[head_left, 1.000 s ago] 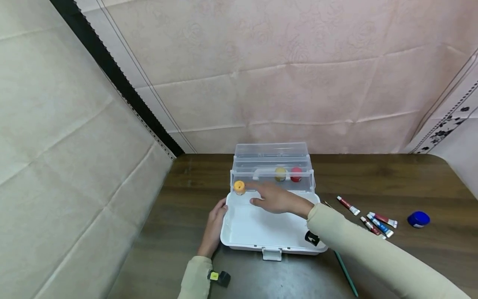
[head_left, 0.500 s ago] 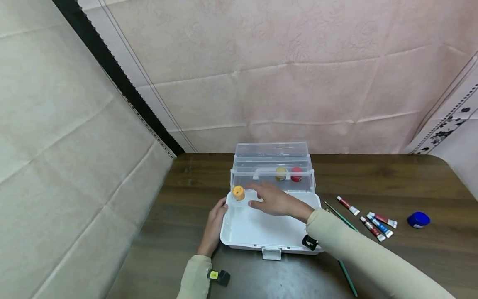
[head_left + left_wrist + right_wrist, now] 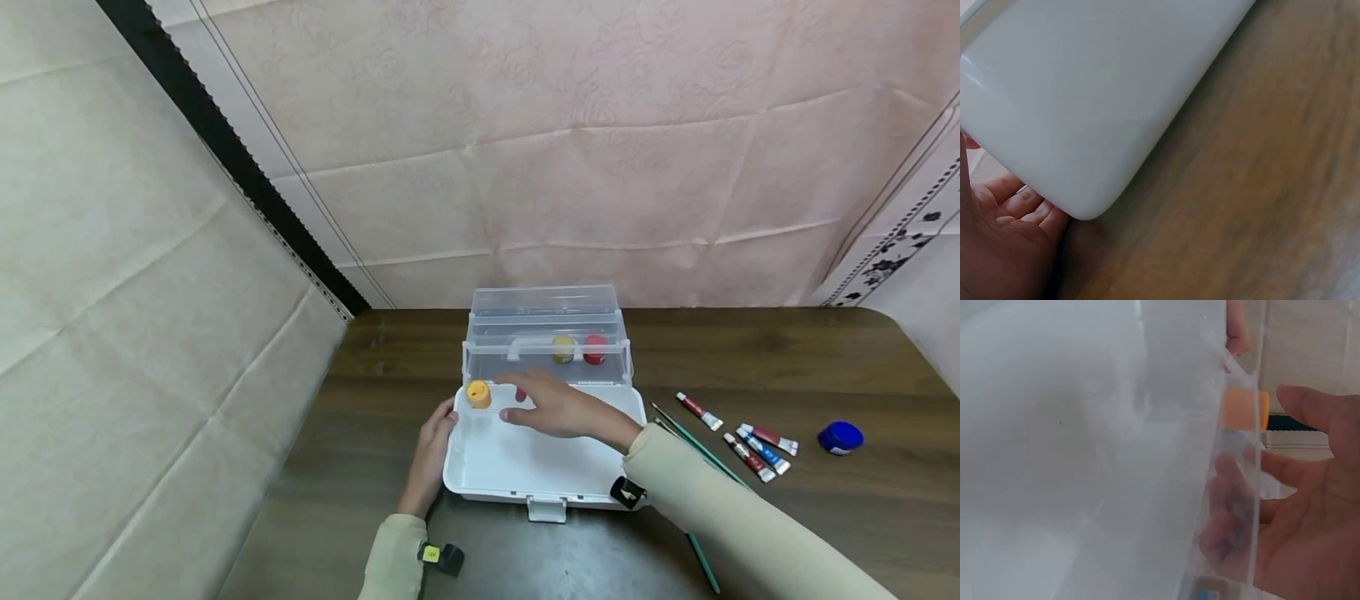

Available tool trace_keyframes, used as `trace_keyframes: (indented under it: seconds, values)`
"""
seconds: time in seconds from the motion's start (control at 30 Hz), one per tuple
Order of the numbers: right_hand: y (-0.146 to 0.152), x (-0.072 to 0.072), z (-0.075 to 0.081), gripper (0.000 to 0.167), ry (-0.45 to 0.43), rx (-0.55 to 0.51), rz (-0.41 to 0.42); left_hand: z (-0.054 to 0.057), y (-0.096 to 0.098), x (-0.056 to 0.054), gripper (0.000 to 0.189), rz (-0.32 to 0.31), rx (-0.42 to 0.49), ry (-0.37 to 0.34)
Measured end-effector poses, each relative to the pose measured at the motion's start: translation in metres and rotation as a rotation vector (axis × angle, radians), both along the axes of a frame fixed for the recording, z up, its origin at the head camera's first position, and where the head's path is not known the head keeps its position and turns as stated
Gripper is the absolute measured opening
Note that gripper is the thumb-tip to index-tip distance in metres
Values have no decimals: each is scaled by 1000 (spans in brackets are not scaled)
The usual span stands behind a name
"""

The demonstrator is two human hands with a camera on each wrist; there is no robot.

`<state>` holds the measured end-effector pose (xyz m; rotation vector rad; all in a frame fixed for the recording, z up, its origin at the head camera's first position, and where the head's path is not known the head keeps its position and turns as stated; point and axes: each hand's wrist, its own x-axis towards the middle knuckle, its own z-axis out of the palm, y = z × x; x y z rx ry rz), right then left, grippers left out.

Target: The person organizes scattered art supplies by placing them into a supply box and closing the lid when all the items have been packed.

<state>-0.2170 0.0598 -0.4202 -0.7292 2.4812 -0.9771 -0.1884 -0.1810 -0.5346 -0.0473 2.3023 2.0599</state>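
Observation:
A white plastic box with its clear lid raised stands on the table. My left hand grips its left rim; in the left wrist view the fingers lie under the box edge. At the box's rear left corner is a small orange paint jar. My right hand is over the back of the box, thumb and fingers spread, beside the jar. The right wrist view shows the jar and fingers through clear plastic. A small dark red patch shows by the right fingers, its kind unclear.
A yellow jar and a red jar are seen at the clear back section. Right of the box lie green paintbrushes, several paint tubes and a blue jar. A fabric wall backs the table.
The orange jar has shifted a little toward the front of the box. My right index finger, beside the jar earlier, now sits slightly above it. The left hand has stayed put.

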Motion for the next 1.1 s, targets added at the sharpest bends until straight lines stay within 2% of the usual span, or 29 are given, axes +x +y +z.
trace_keyframes:
  seconds: [0.07, 0.17, 0.33, 0.43, 0.57, 0.87, 1.1]
  values:
    - [5, 4, 3, 59, -7, -11, -32, 0, 1, -1, 50, 1, -1, 6]
    - [13, 12, 8, 60, 44, 36, -77, 0, 2, -2, 50, 4, -1, 6]
    - [23, 23, 12, 61, 197, 226, -149, 3, 1, -1, 51, 5, -9, -6]
    - [26, 26, 13, 62, 231, 315, -197, 3, 0, 0, 51, 6, -8, -9]
    - [28, 25, 13, 64, 218, 348, -225, 2, 1, 1, 51, 6, -9, -12]
    - [33, 15, 5, 65, 205, 390, -180, 1, 1, 1, 50, 8, -12, -8]
    - [29, 8, 1, 68, 205, 431, -193, 0, 1, 1, 51, 8, -21, -10]
